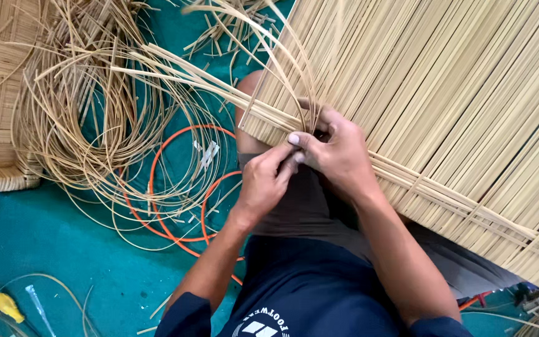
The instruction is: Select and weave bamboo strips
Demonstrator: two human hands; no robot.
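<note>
The mat (444, 93) of pale straight slats lies across your lap, a bound edge facing you. Your right hand (335, 153) and left hand (263, 181) pinch thin strips (294, 87) there (fingers closed tight).

You worked under soft, even daylight that seemed to fall from above; nothing in your view was dim. The pale panel of upright bamboo slats (444, 93) was brightest, near washed out toward the upper right, yet without hard glare. Shadows were faint: a soft one lay under your left hand (263, 181) and right hand (335, 153). The teal floor mat (45, 237) kept its colour. Focus held across the middle, while the loose coil of thin cane strips (95, 125) bowed and softened toward the edges.
</note>
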